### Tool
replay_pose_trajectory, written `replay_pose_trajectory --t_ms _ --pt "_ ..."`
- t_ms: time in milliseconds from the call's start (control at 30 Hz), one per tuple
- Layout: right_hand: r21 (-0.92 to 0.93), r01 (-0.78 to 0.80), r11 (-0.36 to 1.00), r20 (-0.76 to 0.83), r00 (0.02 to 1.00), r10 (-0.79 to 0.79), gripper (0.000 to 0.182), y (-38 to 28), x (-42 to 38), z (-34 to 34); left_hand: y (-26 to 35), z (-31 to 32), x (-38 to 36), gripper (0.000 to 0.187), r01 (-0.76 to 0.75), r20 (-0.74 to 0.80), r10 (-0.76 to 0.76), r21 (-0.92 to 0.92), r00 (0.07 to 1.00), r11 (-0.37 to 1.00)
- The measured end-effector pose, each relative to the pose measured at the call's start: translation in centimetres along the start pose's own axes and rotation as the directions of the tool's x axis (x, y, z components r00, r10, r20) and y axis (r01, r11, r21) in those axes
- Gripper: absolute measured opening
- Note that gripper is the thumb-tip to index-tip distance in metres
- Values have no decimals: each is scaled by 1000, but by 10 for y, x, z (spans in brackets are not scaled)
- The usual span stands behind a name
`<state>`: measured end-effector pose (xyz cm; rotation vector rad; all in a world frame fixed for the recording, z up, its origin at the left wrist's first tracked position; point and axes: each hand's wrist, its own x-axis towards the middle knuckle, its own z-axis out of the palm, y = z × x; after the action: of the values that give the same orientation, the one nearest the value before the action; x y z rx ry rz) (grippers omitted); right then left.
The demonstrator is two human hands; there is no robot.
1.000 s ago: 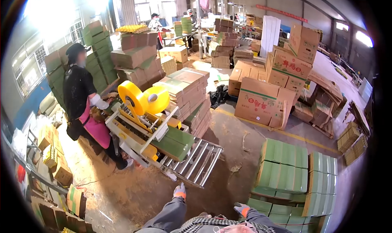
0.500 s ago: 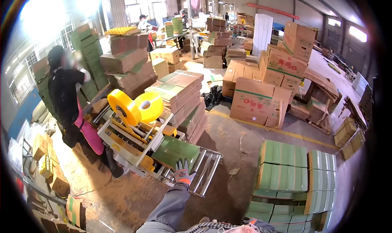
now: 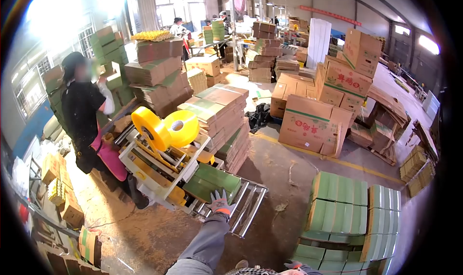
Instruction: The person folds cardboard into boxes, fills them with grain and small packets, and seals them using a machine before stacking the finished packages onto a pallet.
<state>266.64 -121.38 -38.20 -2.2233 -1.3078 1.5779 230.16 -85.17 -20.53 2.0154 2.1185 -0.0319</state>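
Observation:
My left hand (image 3: 220, 202), in a grey glove with an orange cuff, reaches forward with its fingers spread. It rests against the near end of a green carton (image 3: 212, 182) on the outfeed of a carton-taping machine (image 3: 166, 164). Under and beside that hand run the metal rollers (image 3: 249, 208) of the machine's conveyor. Two large yellow tape rolls (image 3: 182, 129) sit on top of the machine. Low at the bottom edge, my right hand (image 3: 295, 266) shows only in part, near my body and beside the stacked green cartons; its fingers cannot be made out.
Stacked green cartons (image 3: 337, 202) stand at right. Flattened cardboard (image 3: 219, 106) is piled behind the machine. A co-worker in black (image 3: 84, 106) stands at left, near green boxes. Large brown cartons (image 3: 308, 125) sit beyond a yellow floor line.
The view has shifted slightly, moving the scene right and down. My left hand stays at the green carton's end, fingers spread. The co-worker's arm has lowered, and an open box shows beside it.

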Motion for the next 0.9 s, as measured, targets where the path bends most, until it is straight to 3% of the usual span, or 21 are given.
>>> replay_pose_trajectory --t_ms 67,133,167,233,267,333,400,467,500,533,600,633,700,767,800,833,867,900 --pt "15 20 1000 -19 1000 -20 50 10 20 2 0 0 12 101 -12 76 11 25 997 1000" --pt "16 -17 1000 205 979 13 50 23 39 3 0 0 7 102 -32 46 30 63 999 997" --pt "21 -18 1000 206 978 13 50 14 30 0 -2 5 8 101 -38 28 36 94 999 995" --pt "-17 91 996 37 995 -90 46 -10 10 -10 -7 15 11 98 -74 15 73 123 997 990" --pt "-12 91 996 34 995 -91 46 -25 9 -16 -9 16 11 98 -79 14 77 126 997 989" --pt "-284 219 933 80 976 -205 43 -44 8 -27 -10 20 8 98 -58 -29 60 37 998 998" --pt "-233 254 939 85 967 -241 43 -50 20 -31 -11 22 7 97 -53 -42 54 37 998 998" --pt "-244 269 932 -50 956 -289 40 -44 49 -27 -13 21 5 96 -43 0 43 41 999 998" --pt "-187 235 954 73 972 -225 40 -55 59 -36 -13 19 1 94 -52 -41 51 -23 998 998" --pt "-184 238 954 77 971 -227 40 -77 60 -43 -13 20 -1 94 -49 -41 49 -18 998 999" --pt "28 188 982 29 982 -189 37 -126 44 -50 -16 27 -6 92 -58 -17 58 21 998 998" --pt "25 237 971 -30 971 -236 39 -101 91 -27 -16 34 -8 89 -58 -2 58 33 998 998" --pt "237 255 937 -52 967 -250 40 -145 93 -19 -8 36 -27 88 -110 -50 112 28 992 994" --pt "602 227 766 -57 969 -242 41 -194 87 -2 7 35 -53 88 -160 -136 152 -51 979 986" --pt "774 206 599 -69 967 -244 42 -211 88 14 16 32 -69 88 -169 -171 144 -142 975 975" --pt "975 165 152 -126 964 -236 40 -209 113 38 26 16 -85 86 -168 -94 153 -181 984 969" --pt "976 156 152 -117 964 -239 40 -208 136 53 34 10 -98 83 -163 -11 166 -253 986 953" --pt "985 74 156 -30 963 -268 42 -207 158 67 31 34 -103 81 -169 -64 161 -555 985 814"
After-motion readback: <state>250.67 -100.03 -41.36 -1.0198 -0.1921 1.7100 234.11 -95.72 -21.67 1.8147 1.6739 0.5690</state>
